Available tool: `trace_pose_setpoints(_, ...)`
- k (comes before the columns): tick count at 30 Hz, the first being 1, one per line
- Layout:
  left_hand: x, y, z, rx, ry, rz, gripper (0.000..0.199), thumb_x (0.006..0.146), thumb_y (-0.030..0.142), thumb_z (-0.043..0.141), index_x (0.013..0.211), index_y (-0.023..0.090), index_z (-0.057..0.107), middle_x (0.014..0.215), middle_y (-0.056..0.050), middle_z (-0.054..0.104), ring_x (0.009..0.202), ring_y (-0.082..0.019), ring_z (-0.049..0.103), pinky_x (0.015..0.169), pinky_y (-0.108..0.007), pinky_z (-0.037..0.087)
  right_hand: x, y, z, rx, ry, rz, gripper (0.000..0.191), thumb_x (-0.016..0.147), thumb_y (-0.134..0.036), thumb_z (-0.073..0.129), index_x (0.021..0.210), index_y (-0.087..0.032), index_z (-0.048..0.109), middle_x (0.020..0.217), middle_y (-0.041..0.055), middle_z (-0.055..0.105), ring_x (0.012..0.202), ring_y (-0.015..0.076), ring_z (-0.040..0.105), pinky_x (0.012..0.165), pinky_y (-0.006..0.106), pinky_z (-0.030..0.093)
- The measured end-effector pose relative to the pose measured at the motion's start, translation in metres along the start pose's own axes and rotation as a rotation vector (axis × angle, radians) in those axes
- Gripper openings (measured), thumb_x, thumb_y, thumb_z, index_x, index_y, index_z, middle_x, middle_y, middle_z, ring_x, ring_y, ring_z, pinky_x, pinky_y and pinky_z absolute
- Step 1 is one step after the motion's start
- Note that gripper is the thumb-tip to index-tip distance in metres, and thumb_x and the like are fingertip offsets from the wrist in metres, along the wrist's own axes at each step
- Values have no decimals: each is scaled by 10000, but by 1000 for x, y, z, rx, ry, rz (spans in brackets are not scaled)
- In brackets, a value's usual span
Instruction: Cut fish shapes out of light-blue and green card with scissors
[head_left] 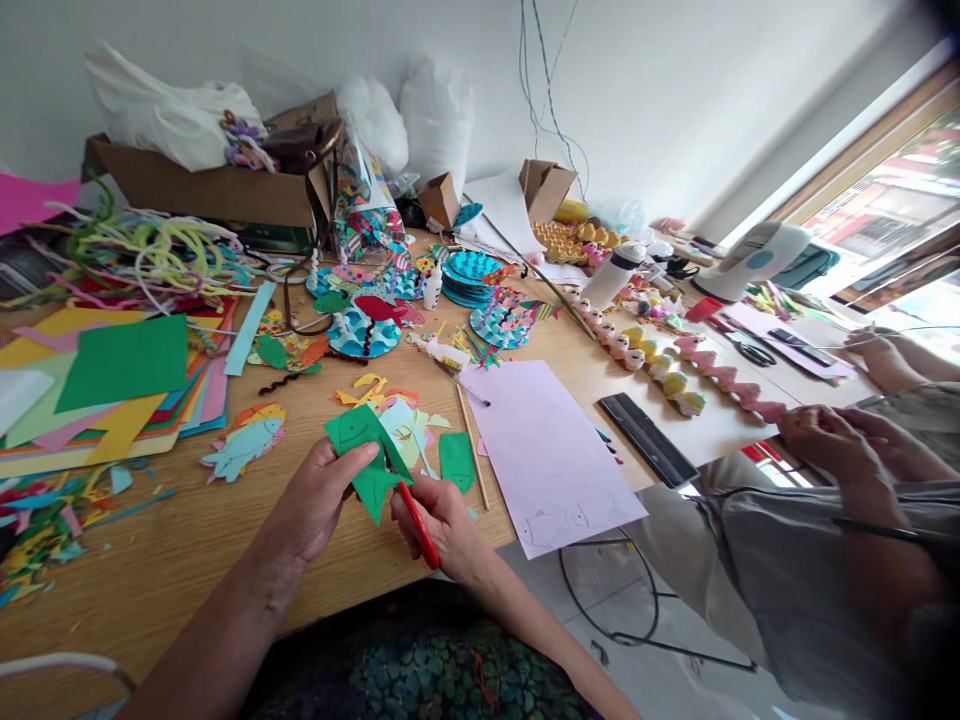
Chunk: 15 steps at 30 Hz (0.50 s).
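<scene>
My left hand pinches a piece of green paper with a fish outline drawn on it. My right hand is closed round the red handles of a pair of scissors. The blades meet the green paper at its lower right, partly hidden by it. Behind the hands lie yellow, orange and pale paper scraps and another green piece with drawn lines. A lilac sheet with two fish outlines is to the right of my hands.
Coloured paper sheets and cut fish lie at the left. Glue bottles, blue decorated discs, a wooden stick and a black case are on the table. Another person's hands are at the right.
</scene>
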<state>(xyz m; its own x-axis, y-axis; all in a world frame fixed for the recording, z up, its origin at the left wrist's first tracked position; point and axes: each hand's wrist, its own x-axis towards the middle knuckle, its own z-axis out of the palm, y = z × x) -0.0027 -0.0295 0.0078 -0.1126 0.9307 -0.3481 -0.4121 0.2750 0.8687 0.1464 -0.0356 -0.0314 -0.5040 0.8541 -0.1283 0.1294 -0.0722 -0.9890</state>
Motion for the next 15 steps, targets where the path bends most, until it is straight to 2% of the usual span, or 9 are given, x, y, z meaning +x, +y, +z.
trace_pose_setpoints(3,1,-1,-1,6,1,1,235,529,294,814,695,163,709,612,31,694,544,-108,560,527,-197,454,1,1,-1,3,-11,4,411,866,-504,524,621,-185,442,488,-58,385,442,70,350,420,192,254)
trace_pose_setpoints(8,-1,2,-2,6,18,27,223,529,288,816,658,163,683,586,37,678,542,-112,566,536,-201,469,-1,-1,-7,96,-163,54,428,874,-537,510,645,-180,451,522,-47,446,447,73,418,427,183,326)
trace_pose_setpoints(11,-1,6,-5,10,14,47,226,537,301,819,673,172,693,599,36,690,596,-129,601,596,-213,500,-8,1,-17,115,-220,96,426,877,-537,515,655,-179,447,552,-50,437,445,65,419,415,177,333)
trace_pose_setpoints(15,0,11,-14,109,-7,82,208,572,318,812,683,179,705,626,23,710,627,-149,621,636,-233,510,-21,1,-39,58,-269,127,443,874,-538,522,632,-177,437,536,-53,414,422,60,401,381,179,277)
